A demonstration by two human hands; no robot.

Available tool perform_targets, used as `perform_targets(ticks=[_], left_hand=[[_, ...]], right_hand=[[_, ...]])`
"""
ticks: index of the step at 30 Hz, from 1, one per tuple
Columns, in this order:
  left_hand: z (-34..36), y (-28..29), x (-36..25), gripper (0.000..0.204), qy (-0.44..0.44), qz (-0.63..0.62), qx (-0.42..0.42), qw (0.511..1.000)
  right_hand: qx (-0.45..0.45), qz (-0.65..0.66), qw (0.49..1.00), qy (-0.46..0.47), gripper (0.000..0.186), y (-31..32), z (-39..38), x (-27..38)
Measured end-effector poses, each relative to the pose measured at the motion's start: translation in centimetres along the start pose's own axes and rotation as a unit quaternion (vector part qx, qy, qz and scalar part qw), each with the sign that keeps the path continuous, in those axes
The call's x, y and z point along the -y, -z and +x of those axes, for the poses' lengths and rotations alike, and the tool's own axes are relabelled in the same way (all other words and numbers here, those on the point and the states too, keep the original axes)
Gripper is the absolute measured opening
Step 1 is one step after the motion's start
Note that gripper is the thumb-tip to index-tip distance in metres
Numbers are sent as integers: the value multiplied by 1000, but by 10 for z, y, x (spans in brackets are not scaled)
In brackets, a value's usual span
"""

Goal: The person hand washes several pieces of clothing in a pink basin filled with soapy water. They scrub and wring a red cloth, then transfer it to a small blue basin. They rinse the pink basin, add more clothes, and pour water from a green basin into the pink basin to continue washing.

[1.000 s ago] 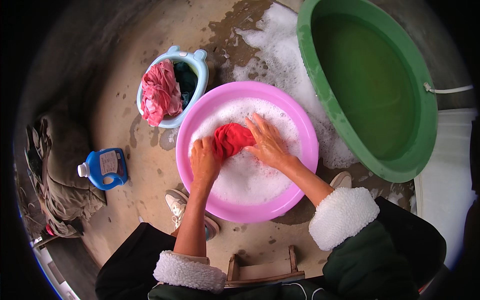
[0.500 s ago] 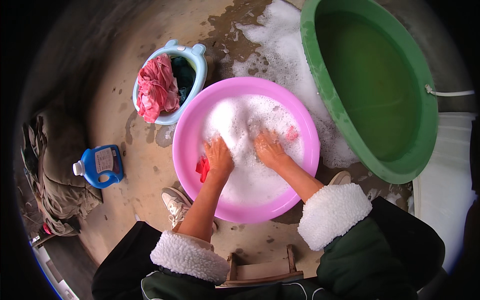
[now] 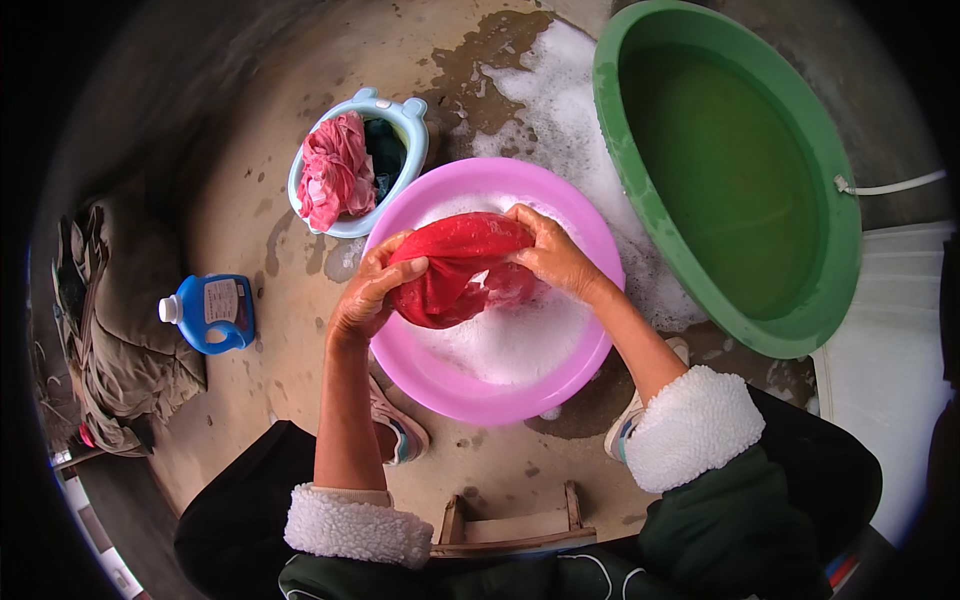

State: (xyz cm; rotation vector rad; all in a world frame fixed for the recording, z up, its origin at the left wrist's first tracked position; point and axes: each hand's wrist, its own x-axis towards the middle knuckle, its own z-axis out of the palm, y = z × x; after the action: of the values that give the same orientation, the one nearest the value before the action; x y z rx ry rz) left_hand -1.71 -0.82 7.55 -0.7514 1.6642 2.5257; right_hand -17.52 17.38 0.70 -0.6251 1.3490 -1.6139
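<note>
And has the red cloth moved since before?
Yes, up: the left hand and right hand now hold the red cloth above the suds in the pink basin.

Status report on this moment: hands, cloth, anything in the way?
Left fingers and right fingers gripping opposite sides of red cloth. Cloth bunched, held over pink basin. White foam in basin hides whatever lies beneath.

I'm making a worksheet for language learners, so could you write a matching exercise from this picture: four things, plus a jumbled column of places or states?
Things
1. Red cloth
2. Blue bottle
3. Pink cloth
4. Green tub

Places or states
A. Bunched in the light-blue basin
B. Has a white hose at its rim
C. Held by the left hand and right hand
D. On the floor, white-capped

Pairs: 1-C, 2-D, 3-A, 4-B
</note>
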Motion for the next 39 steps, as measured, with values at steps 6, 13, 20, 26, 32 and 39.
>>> perform_targets(ticks=[6,13,20,26,32,39], left_hand=[[-6,15,7,42,-5,126,-62,990],[32,13,101,61,-140,456,-140,867],[40,12,166,49,-57,633,-140,759],[44,13,181,48,-76,682,-153,711],[46,41,157,35,-38,343,-152,926],[32,35,82,22,-90,149,-157,972]], right_hand=[[14,44,999,-14,42,2,4,54],[-80,-273,955,85,43,-4,24,-35],[94,-586,802,67,33,2,20,-124],[-147,-697,700,47,38,-10,28,-130],[-60,-328,942,26,30,-12,25,-25],[71,-162,978,110,30,-42,-21,129]])
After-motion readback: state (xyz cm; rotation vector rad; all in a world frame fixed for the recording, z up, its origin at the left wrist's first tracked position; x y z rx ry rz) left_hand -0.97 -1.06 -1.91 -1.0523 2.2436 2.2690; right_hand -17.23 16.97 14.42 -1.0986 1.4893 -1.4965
